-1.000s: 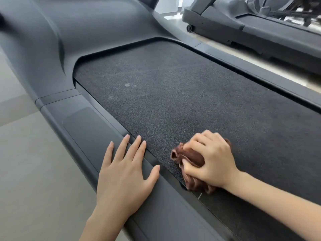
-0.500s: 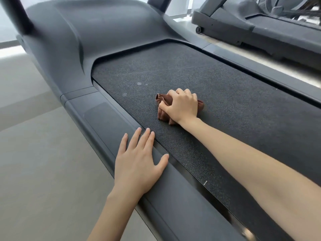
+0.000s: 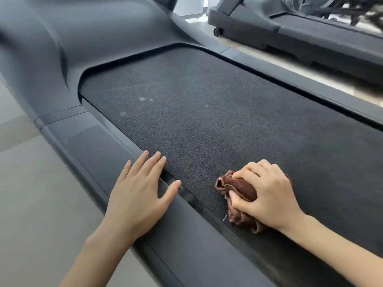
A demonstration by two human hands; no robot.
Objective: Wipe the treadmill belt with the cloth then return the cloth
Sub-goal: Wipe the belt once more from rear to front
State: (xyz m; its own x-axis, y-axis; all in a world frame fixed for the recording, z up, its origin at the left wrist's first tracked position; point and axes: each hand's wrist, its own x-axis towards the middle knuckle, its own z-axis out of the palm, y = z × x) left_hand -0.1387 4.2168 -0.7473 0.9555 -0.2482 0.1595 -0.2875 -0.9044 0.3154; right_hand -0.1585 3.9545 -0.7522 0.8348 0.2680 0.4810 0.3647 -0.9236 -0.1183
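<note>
Your right hand (image 3: 267, 195) has its grip clamped on the brown cloth (image 3: 238, 187). The fingers curl over the bunched fabric, the thumb presses into its near side, and the hand holds it down on the treadmill belt (image 3: 207, 121). The cloth sits close to the belt's left edge, at the near end of what you can see, with folds poking out to the left of your hand and below it.

Your left hand (image 3: 138, 193) lies flat on the treadmill's left side rail (image 3: 93, 146), grip apart and fingers straight and spread. Its longest fingertips (image 3: 158, 154) reach the belt's left edge. The thumb points toward the cloth but stays apart from it.

Farther up the belt, near that same left edge, two pale smudges (image 3: 143, 98) show on the dark surface. A second treadmill (image 3: 310, 38) stands beyond the right rail, and grey floor (image 3: 31, 204) runs along the left.
</note>
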